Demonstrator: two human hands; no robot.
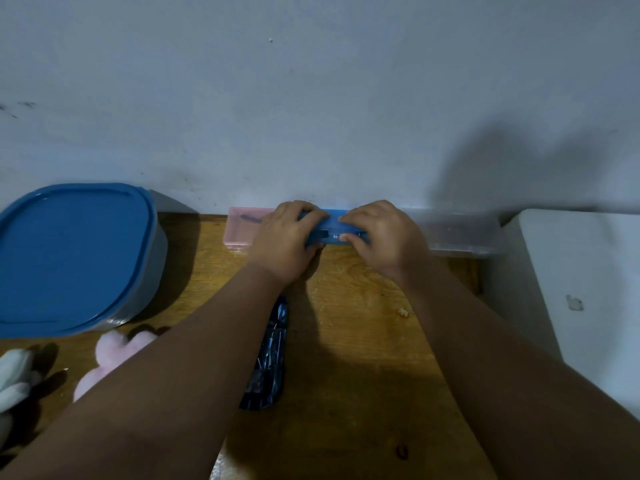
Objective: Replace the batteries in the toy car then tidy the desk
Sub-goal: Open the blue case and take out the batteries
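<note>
Two forearms run up from the bottom edge over the wooden desk (363, 358). Between them lies a dark blue-black packet (270, 355), contents unreadable. Lower left: white plush (14, 379) and pink plush (110, 355), partly under the left forearm. Mid left: a big tub with a blue lid (74, 251). Centre frame, close to the wall (311, 98), is the blue toy car (332, 225), gripped from both ends. The left hand (282, 242) has its fingers curled over the car's top left, and the right hand (384, 237) has its fingers curled over the top right, thumb tip on the near edge by a dark recess. Behind the car sit a pink box (242, 226) on the left and a clear box (457, 230) on the right. A white block (581, 271) is at far right.
</note>
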